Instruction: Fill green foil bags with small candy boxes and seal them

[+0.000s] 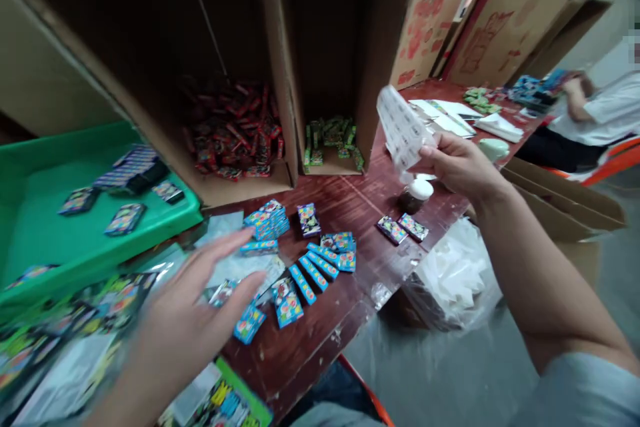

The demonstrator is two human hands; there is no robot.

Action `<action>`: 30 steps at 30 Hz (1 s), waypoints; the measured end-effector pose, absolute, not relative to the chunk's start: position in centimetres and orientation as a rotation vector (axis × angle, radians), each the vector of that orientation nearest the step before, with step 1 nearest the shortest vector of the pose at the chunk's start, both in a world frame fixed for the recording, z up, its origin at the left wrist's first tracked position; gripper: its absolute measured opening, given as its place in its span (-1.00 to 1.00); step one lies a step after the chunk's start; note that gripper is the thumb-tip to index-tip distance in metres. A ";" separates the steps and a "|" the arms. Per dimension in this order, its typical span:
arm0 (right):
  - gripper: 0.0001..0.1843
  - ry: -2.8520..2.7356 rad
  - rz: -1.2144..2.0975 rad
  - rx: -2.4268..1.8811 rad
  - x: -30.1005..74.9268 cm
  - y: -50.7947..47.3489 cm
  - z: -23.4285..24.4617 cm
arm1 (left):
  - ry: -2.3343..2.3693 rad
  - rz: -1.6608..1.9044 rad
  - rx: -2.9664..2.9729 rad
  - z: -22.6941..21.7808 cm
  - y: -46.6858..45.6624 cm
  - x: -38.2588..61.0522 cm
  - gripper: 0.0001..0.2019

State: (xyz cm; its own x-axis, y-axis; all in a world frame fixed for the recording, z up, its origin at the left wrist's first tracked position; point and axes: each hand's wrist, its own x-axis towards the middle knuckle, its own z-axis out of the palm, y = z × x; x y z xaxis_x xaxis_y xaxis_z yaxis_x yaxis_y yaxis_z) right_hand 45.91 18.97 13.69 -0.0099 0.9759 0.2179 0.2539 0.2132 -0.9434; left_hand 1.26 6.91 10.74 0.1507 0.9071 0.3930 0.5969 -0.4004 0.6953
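My right hand [453, 163] pinches a whitish, translucent sheet printed with rows of small marks [400, 127], raised above the table's right side. Beneath it stands a small jar with a white lid [421, 189]. My left hand [193, 310], somewhat blurred, has its fingers apart over the table and holds nothing. Close to its fingertips lie a stack of blue packets [267, 219], a fan of narrow blue packets [315, 269] and a dark purple packet [309, 220]. Two more dark packets [403, 229] lie farther right.
Tall cardboard boxes hold red-wrapped pieces [240, 130] and green packets [333, 140]. A green tray [50, 197] stands left, colourful printed bags [80, 327] before it. A plastic bag of white pieces [457, 273] hangs by the table edge. Another person [595, 113] sits far right.
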 end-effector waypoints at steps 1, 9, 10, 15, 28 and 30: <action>-0.59 -1.500 1.009 -1.129 43.0 16.8 14.3 | 1.418 1.078 2.028 11.7 7.6 3.4 -0.36; -0.77 -1.578 1.105 -0.915 29.9 7.6 13.2 | 1.334 0.745 1.889 13.9 7.0 7.3 -0.79; -0.79 -1.608 0.993 -0.916 29.5 7.9 12.6 | 1.427 0.671 1.930 14.0 6.3 6.3 -0.77; -0.24 -1.915 0.243 -0.774 27.2 8.7 10.8 | 1.781 0.309 2.057 14.9 3.3 2.4 -0.88; -0.89 -2.306 0.750 -0.583 19.7 5.0 9.7 | 1.475 0.835 1.613 12.5 -2.9 -6.4 -0.94; -0.89 -2.056 1.099 -0.714 18.8 4.4 8.4 | 1.487 1.115 1.317 11.3 -3.3 -7.3 -0.89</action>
State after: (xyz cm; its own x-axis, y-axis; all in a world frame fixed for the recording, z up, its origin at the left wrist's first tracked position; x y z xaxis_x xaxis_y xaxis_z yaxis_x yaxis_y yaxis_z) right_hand 18.83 4.44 8.37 -0.6111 0.7271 0.3129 0.1439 0.4907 -0.8593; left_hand -7.32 -3.30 11.26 -0.0982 0.9947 -0.0293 0.2502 0.0532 0.9667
